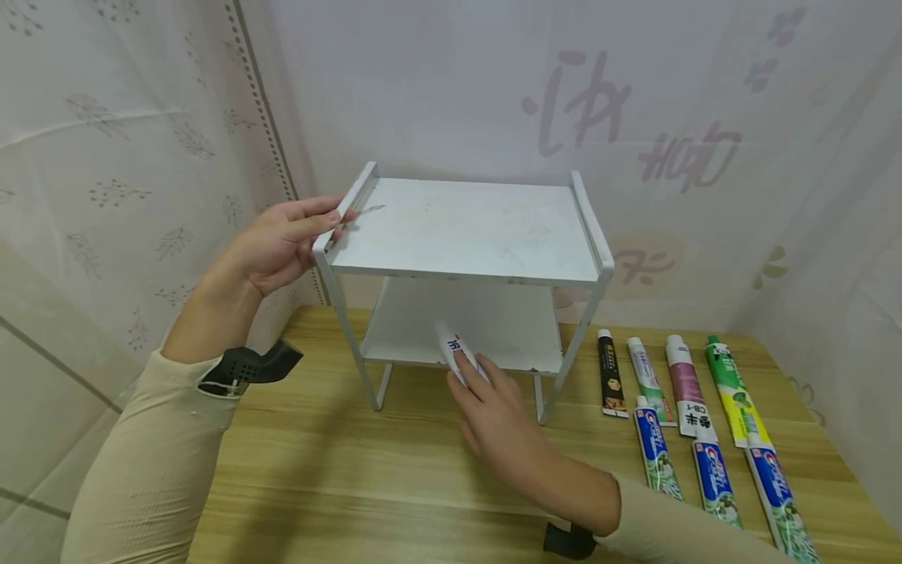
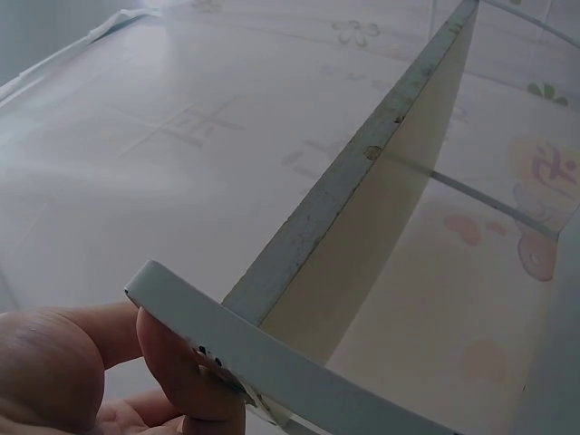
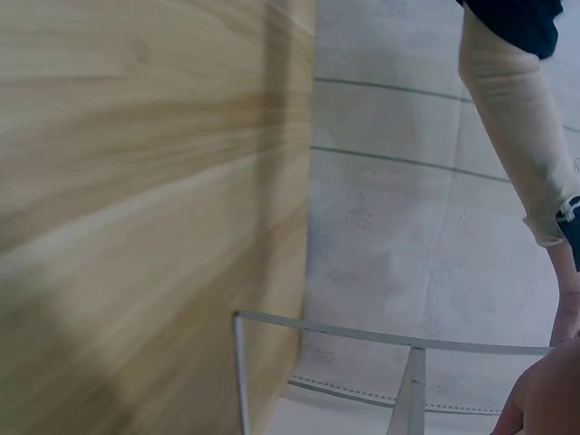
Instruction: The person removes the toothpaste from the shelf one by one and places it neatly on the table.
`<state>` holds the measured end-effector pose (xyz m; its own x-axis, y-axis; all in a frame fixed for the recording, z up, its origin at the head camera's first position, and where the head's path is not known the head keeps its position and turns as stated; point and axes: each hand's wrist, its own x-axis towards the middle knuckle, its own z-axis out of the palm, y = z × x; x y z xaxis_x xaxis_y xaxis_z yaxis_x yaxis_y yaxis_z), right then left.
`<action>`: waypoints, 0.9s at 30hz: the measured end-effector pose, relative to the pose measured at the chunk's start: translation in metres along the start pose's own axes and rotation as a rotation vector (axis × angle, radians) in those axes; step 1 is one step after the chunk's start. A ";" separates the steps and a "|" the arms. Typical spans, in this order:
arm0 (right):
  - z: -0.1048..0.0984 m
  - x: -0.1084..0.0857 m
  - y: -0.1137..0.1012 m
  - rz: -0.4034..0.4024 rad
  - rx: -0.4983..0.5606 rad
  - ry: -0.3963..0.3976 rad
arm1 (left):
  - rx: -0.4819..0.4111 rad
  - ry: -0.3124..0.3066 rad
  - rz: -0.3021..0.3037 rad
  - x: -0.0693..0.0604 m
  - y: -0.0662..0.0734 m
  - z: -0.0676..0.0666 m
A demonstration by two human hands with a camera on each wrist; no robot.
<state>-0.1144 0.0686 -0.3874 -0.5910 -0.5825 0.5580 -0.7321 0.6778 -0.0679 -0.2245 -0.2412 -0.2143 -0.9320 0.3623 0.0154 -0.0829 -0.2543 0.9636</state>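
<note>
A white two-tier rack (image 1: pixel 465 227) stands on the wooden table. My left hand (image 1: pixel 285 239) grips the left side rail of its top tier. The left wrist view shows the thumb and fingers of that hand (image 2: pixel 186 376) around the rail (image 2: pixel 272 349). At the front of the lower tier (image 1: pixel 416 317), my right hand (image 1: pixel 503 415) holds a white toothpaste tube (image 1: pixel 452 348) with dark lettering. The tube's far end is blurred and the fingers cover its near part. In the right wrist view only a bit of the right hand (image 3: pixel 548 399) shows, and the tube is out of sight.
Right of the rack lie several toothpaste tubes in two rows: a black one (image 1: pixel 611 376), a white-and-green one (image 1: pixel 651 384), a purple-and-white one (image 1: pixel 685 384), a green-and-yellow one (image 1: pixel 733 392), and blue-and-green ones (image 1: pixel 655 450) in front. Patterned cloth (image 1: pixel 451 86) hangs behind the wooden table (image 1: pixel 317 470).
</note>
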 end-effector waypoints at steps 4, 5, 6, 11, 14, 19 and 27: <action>-0.009 -0.021 0.003 -0.013 0.019 -0.011 | 0.007 0.002 0.000 0.000 0.000 0.001; -0.011 -0.026 0.003 -0.014 0.020 -0.018 | 0.007 0.002 0.000 0.000 0.000 0.001; -0.013 -0.031 0.004 -0.013 0.020 -0.027 | 0.013 0.006 0.000 0.001 0.000 0.001; -0.020 -0.053 0.008 -0.013 0.003 -0.063 | 0.016 0.001 -0.001 0.000 0.000 0.001; -0.024 -0.065 0.010 -0.027 -0.019 -0.063 | 0.030 0.009 0.000 -0.001 0.000 0.001; -0.032 -0.087 0.014 -0.047 -0.030 -0.092 | 0.051 0.023 0.001 -0.002 0.000 0.002; -0.036 -0.130 0.025 -0.028 -0.055 -0.087 | 0.049 0.002 0.004 -0.003 -0.001 0.000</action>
<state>-0.0438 0.1773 -0.4322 -0.5993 -0.6367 0.4852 -0.7307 0.6827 -0.0066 -0.2218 -0.2425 -0.2153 -0.9331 0.3592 0.0191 -0.0617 -0.2120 0.9753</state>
